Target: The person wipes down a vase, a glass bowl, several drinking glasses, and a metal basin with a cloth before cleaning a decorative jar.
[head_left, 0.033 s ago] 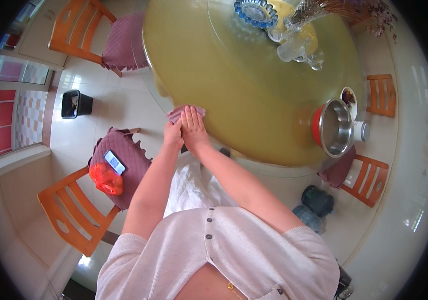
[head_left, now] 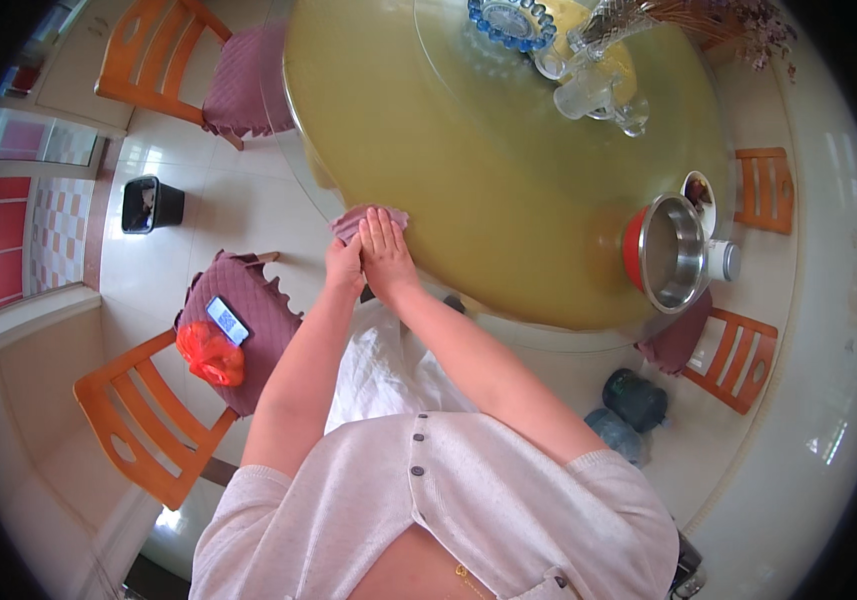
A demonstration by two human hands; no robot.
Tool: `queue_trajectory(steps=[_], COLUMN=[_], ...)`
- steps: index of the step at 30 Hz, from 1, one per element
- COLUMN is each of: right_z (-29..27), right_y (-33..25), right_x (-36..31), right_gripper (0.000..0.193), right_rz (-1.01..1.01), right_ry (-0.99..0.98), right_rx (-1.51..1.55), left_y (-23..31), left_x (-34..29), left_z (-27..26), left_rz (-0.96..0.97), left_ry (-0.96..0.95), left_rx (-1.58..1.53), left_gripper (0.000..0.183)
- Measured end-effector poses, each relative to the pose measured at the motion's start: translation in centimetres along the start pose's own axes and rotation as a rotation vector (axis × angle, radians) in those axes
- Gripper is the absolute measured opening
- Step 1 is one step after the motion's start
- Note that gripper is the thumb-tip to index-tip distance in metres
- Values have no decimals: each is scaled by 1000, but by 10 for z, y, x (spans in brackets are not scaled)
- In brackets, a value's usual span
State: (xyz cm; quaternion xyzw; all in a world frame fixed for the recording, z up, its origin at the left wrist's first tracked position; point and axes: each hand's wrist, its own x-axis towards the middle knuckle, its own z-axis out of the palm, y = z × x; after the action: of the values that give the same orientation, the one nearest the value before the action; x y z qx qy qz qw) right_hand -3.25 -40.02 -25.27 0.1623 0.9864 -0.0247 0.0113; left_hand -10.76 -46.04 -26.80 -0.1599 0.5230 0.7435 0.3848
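A dusty-pink cloth (head_left: 348,222) lies bunched at the near left rim of the round glass-topped table (head_left: 508,220). My right hand (head_left: 385,258) rests on the cloth, its fingers stretched out flat and side by side. Right beside it, my left hand (head_left: 342,263) is closed at the cloth's near edge, with its thumb toward the right hand. Most of the left fingers are hidden under the cloth and behind the thumb.
Glassware (head_left: 588,95) and a blue glass dish (head_left: 511,22) stand on the table's far side. To the right are a steel bowl (head_left: 673,255) and a white jar (head_left: 723,261). A chair (head_left: 163,420) at left bears a phone (head_left: 227,320) and a red bag (head_left: 210,353). A black bin (head_left: 153,205) stands beyond.
Both hands and the cloth sit very slightly farther up and left in the picture. My grip looks the same.
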Motion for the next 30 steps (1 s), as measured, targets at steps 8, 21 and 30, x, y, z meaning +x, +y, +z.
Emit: queue_trajectory(steps=[8,21,30], right_z=[8,-4,-17], right_y=[56,217,197], right_x=[-103,-286,-282], right_gripper=[59,60,63], right_rz=[-107,-279,-182], right_ry=[-4,-40,-229], right_rx=[98,230,96], left_y=[-93,-278,-258], left_x=[-72,-196,-194], left_z=[16,119,128], left_rz=[-67,-231,-186], left_ry=[56,10,161], left_rx=[82,-47,-84], left_gripper=[13,11,12])
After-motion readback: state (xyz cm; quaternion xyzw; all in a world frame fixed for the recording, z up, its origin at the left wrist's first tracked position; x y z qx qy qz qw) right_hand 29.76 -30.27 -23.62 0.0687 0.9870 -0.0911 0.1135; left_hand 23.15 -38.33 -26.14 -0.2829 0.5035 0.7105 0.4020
